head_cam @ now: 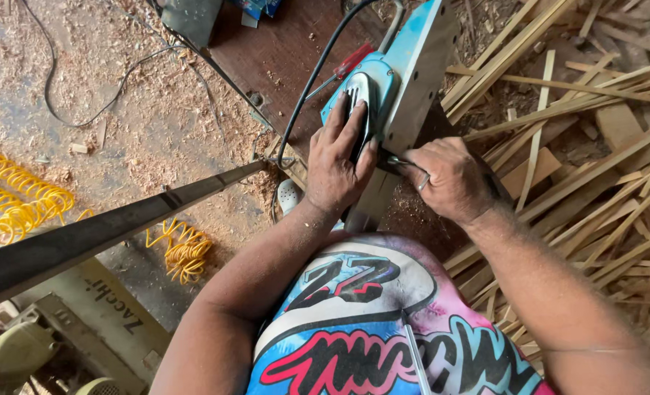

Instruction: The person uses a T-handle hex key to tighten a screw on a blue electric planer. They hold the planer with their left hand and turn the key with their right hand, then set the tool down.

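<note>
While the left hand is pressing flat on the blue electric planer, the right hand is gripping a fitting beside it, seemingly adjusting it.

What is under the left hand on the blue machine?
The left hand lies flat on the blue power tool, covering part of its dark handle area. A black cable runs away beside it. Whatever lies beneath the palm is hidden.
</note>
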